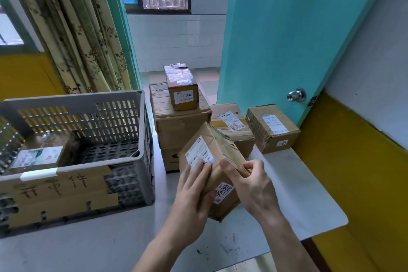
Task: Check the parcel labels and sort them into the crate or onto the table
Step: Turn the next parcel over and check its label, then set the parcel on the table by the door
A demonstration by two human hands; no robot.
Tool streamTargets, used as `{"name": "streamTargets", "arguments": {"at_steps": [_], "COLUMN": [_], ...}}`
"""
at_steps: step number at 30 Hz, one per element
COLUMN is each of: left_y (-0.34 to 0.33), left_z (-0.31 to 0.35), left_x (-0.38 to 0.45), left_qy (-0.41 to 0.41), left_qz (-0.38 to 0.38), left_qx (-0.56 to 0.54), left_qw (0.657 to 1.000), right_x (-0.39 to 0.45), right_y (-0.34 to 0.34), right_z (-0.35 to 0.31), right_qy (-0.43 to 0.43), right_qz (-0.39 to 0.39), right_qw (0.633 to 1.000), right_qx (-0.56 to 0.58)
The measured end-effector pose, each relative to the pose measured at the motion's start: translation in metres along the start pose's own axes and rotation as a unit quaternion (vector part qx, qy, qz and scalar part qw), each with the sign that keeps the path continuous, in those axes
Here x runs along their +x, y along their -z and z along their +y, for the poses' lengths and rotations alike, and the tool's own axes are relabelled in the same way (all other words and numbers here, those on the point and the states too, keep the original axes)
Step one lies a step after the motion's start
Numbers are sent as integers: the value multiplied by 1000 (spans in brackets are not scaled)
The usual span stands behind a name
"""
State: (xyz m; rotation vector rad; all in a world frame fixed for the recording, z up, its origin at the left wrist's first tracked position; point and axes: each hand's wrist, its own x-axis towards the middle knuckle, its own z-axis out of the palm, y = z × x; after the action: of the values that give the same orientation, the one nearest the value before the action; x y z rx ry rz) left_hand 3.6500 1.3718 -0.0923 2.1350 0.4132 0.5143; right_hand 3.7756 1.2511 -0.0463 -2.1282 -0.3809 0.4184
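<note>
Both hands hold a brown cardboard parcel [215, 150] tilted above the white table [298, 194]. My left hand [194, 190] grips its near left side, fingertips lying on the white shipping label [198, 153]. My right hand [247, 181] grips the right side, thumb on the top edge. A small "9988" sticker [223, 192] shows on the parcel's near face. The grey plastic crate [141, 157] stands to the left with one labelled parcel [42, 152] inside.
Behind the held parcel, a large box [176, 117] carries a smaller box marked "0042" [182, 86]. Two more labelled boxes [231, 126] [271, 128] sit at the table's back right. A teal door [287, 40] with a knob [297, 95] stands behind; a curtain [72, 28] hangs left.
</note>
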Motion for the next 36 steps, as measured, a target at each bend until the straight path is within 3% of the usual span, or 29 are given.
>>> {"name": "streamTargets", "arguments": {"at_steps": [3,7,10,13,19,26,36], "left_y": [1,4,5,-2,-32,-97,-210], "left_z": [7,4,4,7,19,46,66], "left_x": [4,14,22,27,41,84,154], "left_qy": [22,107,173,182,141,137,195], "left_qz": [28,120,77,46,18,-71,-132], "left_qx": [-69,-167,-252,-302,-280,-241,-232], "left_qw": [997,973,949,935,949,958,944], "right_x": [0,0,0,2,14,65,164], "right_y": [6,19,26,33,64,120,192], "right_z": [5,11,16,24,37,72,140], "right_qy": [10,27,24,2,-25,-58,-145], "right_qz": [0,0,-1,6,65,65,87], "right_qw": [999,995,995,993,993,993,983], "right_qx": [38,93,99,119,100,85,68]}}
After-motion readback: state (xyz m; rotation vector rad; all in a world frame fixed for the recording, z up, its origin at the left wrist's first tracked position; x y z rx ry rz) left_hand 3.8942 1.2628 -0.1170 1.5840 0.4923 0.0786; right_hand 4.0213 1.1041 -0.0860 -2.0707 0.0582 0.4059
